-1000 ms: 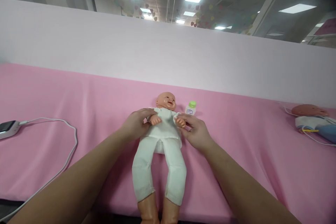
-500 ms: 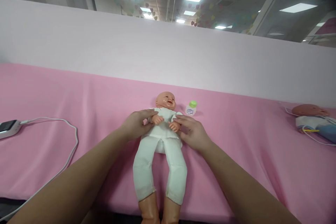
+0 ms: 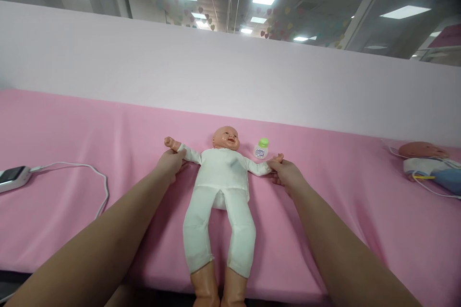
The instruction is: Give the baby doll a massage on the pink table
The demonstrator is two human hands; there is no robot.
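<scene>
A baby doll [image 3: 224, 172] with a white cloth body lies on its back, its feet towards me and both arms stretched out sideways. My left hand [image 3: 170, 165] is closed round the doll's arm at the left, near the wrist. At the right, my right hand [image 3: 290, 172] pinches the other arm close to the doll's small hand. Just beyond that arm stands a small white bottle with a green cap [image 3: 261, 148], beside the doll's head and apart from my fingers.
Pink cloth [image 3: 137, 129] covers the table up to a white wall [image 3: 230, 72]. A white device with a dark screen [image 3: 14, 177] and its cable [image 3: 97, 169] lie at the left. Another doll [image 3: 425, 151] in blue and white lies at the far right, with thin tubing around it.
Both my hands have moved apart, drawing the doll's arms from over its chest out to the sides. The doll's body and the bottle have stayed in place.
</scene>
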